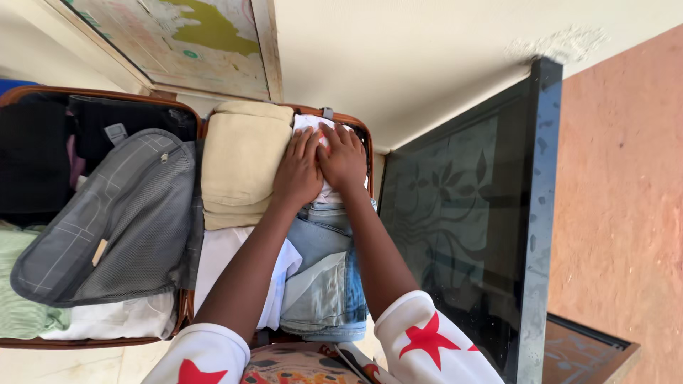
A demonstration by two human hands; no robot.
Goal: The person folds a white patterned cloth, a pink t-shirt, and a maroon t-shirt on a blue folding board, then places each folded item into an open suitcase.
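Left hand (297,169) and right hand (344,158) are both flat, fingers spread, palms pressing down on a white folded garment (310,125) at the far corner of the open suitcase (186,307), so neither is gripping anything, just pushing it down. That half looks pretty much packed already: a stack of cream folded cloth (240,160) sits just beside the hands, with folded denim jeans (324,274) and another white piece (222,256) nearer the body. The other half has a grey mesh divider flap (117,220) lying partly open over dark clothes and something light green (20,284). I'd guess what's left is zipping that flap and closing the case.
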